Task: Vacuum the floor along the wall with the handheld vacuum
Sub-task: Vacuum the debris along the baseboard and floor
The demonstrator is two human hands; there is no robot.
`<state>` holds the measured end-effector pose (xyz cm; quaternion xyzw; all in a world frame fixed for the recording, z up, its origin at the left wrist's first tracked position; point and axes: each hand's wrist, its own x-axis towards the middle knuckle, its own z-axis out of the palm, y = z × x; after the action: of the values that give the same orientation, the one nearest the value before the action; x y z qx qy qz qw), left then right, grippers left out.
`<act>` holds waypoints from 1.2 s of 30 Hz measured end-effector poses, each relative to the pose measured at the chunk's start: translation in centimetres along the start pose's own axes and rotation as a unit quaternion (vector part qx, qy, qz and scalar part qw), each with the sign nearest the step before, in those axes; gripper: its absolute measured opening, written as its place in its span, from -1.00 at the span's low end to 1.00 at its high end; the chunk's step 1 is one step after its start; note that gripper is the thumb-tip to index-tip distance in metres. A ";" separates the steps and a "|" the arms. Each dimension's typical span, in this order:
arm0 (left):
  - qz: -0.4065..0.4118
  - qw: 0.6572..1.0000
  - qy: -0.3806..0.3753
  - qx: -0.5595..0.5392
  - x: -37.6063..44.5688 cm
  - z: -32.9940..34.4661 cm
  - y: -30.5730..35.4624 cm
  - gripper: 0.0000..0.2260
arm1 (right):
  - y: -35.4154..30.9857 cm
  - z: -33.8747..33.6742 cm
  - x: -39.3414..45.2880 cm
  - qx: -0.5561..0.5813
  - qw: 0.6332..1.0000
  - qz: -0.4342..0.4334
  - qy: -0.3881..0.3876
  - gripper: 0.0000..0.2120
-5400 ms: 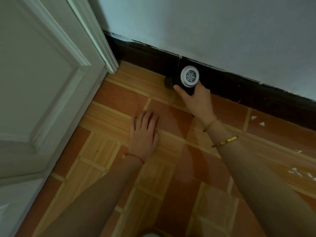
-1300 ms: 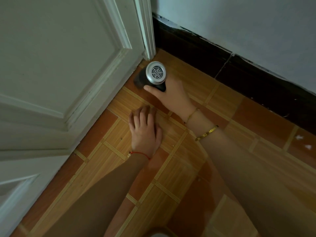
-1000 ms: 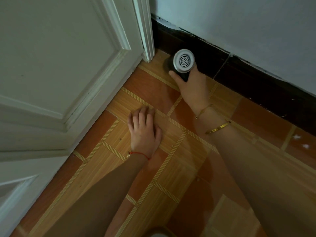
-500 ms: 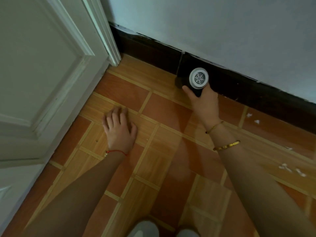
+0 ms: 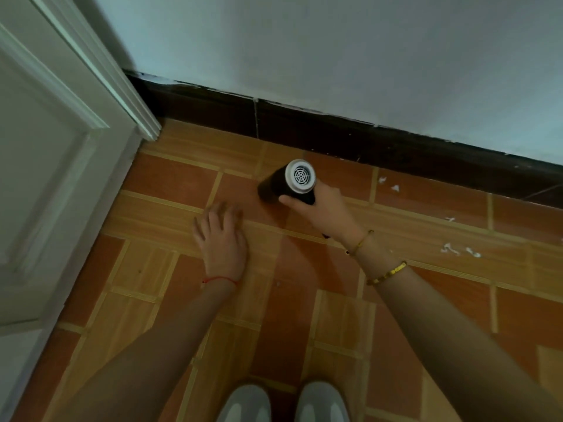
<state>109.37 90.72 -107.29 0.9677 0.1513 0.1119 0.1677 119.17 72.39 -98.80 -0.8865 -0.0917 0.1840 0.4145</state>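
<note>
My right hand (image 5: 323,208) grips the black handheld vacuum (image 5: 288,185), whose round white grille faces up toward me. Its dark nozzle end points down-left onto a red floor tile, a short way out from the dark baseboard (image 5: 335,132) of the pale wall (image 5: 335,56). My left hand (image 5: 221,239) lies flat on the tiled floor (image 5: 170,269), fingers spread, just left of the vacuum's nozzle. Small white scraps (image 5: 388,184) lie by the baseboard to the right, and more white scraps (image 5: 460,250) further out on the floor.
A white panelled door (image 5: 45,178) and its frame (image 5: 122,86) fill the left side and meet the wall at the corner. The toes of two grey shoes (image 5: 280,403) show at the bottom edge.
The vacuum has come away from the baseboard toward me, its nozzle now on the tile beside my left hand. The view has tilted down, so the shoes show more.
</note>
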 end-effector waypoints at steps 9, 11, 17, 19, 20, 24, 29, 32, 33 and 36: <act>0.135 0.990 -0.041 -0.008 1.1 2.5 6.7 -0.66 | 4.6 -3.8 -3.8 -0.023 0.986 0.064 0.150 -0.34; 0.155 0.987 -0.047 -0.007 1.2 3.3 7.6 -0.65 | 5.3 -4.3 -4.8 -0.006 0.982 0.075 0.172 -0.38; 0.183 0.979 -0.085 -0.032 1.4 4.9 10.4 -0.61 | 7.2 -5.4 -6.6 0.023 0.976 0.108 0.188 -0.36; 0.191 0.977 -0.090 -0.034 1.4 5.5 11.1 -0.62 | 8.0 -6.1 -6.8 0.026 0.968 0.118 0.222 -0.34; 0.192 0.976 -0.095 -0.033 1.4 5.7 11.3 -0.62 | 8.4 -6.5 -7.0 0.024 0.963 0.122 0.238 -0.34; 0.194 0.974 -0.113 -0.019 1.0 6.6 11.2 -0.60 | 10.1 -8.0 -7.4 0.012 0.948 0.134 0.288 -0.34; 0.196 0.975 -0.103 -0.011 0.9 6.6 11.3 -0.61 | 11.5 -9.0 -6.7 0.018 0.935 0.138 0.325 -0.37; 0.199 0.975 -0.100 -0.014 0.9 6.6 11.3 -0.61 | 11.6 -9.3 -5.4 0.021 0.940 0.135 0.311 -0.36; 0.199 0.975 -0.100 -0.014 0.9 6.6 11.3 -0.61 | 11.6 -9.3 -5.0 0.033 0.945 0.136 0.296 -0.35; 0.200 0.975 -0.098 -0.012 0.9 6.6 11.2 -0.61 | 11.2 -9.4 -4.5 0.046 0.954 0.139 0.262 -0.37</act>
<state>114.83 79.05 -109.21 0.9825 -0.0636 0.0498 0.1677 118.94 57.19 -100.74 -0.8878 0.1526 0.0047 0.4342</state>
